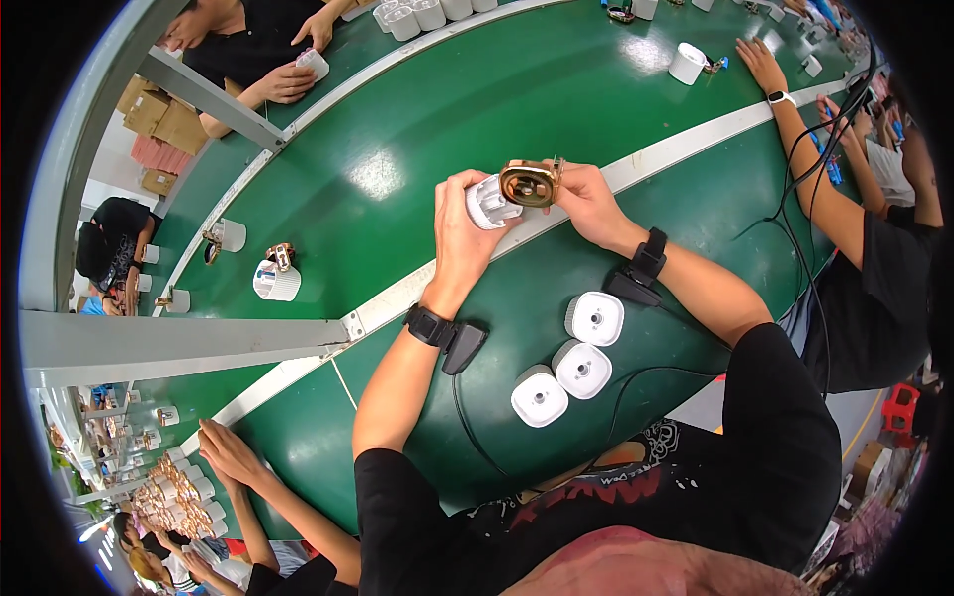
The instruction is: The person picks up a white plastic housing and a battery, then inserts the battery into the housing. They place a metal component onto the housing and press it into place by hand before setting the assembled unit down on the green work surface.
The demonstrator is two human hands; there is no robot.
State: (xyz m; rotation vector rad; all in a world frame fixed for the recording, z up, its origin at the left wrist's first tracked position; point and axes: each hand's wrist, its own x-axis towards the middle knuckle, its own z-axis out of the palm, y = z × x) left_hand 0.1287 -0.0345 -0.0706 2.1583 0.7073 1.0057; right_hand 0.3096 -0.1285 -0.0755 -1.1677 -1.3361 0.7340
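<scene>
My left hand (456, 223) is wrapped round a white ribbed plastic housing (490, 206), tilted so that its inner side shows. A shiny gold-coloured oval part (530, 185) with a dark hollow is gripped by the fingers of my right hand (594, 209). The two pieces are held close against each other above the pale metal rail (397, 292); whether they touch I cannot tell. Three white rounded-square housings (582, 370) lie on the green worktop between my forearms. Both wrists wear black straps with small black modules.
Beyond the rail, a green belt (328, 238) carries a white housing (276, 282) with a gold part and another housing (687, 64) farther right. A grey post (189, 344) juts in from the left. Black cables hang at right. Co-workers' hands (763, 68) reach in on several sides.
</scene>
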